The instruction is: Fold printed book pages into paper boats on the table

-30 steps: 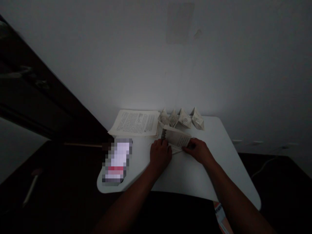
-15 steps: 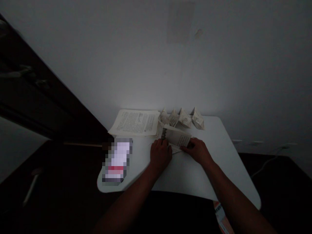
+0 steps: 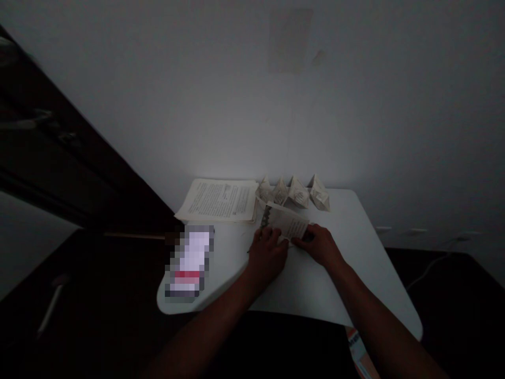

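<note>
A folded sheet of printed paper [image 3: 287,221] stands partly raised on the white table, with a dark picture strip along its left edge. My left hand [image 3: 269,255] is on its lower left part, fingers bent over the paper and thumb near the bottom fold. At the lower right corner, my right hand [image 3: 319,243] pinches the same paper between thumb and fingers. The lower fold is mostly hidden by my left hand. Just behind are several folded paper shapes [image 3: 299,195] in a row, pointed at the top.
A stack of printed sheets [image 3: 221,200] lies at the table's back left. In front of it is a phone [image 3: 191,260], blurred by pixels. The white table [image 3: 363,258] meets a wall behind. A dark door [image 3: 59,158] stands at left, and a cable [image 3: 430,268] hangs at right.
My left hand has slid right along the paper's lower edge, closer to my right hand, covering the lower flap. My right hand keeps its place at the corner.
</note>
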`<state>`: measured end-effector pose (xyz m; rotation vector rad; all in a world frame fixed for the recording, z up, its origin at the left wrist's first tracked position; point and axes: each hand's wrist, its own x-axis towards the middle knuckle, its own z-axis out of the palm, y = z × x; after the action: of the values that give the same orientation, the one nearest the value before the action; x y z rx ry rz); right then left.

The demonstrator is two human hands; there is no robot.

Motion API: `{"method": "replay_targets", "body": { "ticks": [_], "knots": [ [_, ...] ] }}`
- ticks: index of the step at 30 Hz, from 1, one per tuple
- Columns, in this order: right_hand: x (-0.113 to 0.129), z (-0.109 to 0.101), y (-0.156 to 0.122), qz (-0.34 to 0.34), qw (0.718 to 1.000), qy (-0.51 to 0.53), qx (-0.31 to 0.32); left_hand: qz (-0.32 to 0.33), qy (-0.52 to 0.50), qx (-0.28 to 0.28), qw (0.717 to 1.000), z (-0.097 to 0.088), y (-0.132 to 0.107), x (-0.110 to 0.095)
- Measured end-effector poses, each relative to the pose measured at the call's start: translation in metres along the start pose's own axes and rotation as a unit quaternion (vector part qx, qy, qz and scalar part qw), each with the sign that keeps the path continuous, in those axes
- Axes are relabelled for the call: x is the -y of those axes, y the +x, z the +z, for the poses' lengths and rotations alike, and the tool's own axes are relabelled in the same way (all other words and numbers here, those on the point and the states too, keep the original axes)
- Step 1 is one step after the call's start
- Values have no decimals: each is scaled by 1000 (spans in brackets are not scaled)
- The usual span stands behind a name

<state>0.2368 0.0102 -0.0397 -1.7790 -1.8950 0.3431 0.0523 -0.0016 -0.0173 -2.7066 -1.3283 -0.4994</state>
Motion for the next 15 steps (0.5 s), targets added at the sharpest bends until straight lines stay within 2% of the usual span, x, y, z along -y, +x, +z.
{"method": "replay_targets", "body": {
  "ticks": [5,10,15],
  "knots": [
    [1,-1,0,-3,1000,-16,2,46,-2,29,999,3,5,2],
    [1,0,0,8,1000,-10,4,88,-8,6,996,8,2,12],
    [2,-2,0,15,1000,1,16,111,-19,7,994,5,-5,21]
  ]
}}
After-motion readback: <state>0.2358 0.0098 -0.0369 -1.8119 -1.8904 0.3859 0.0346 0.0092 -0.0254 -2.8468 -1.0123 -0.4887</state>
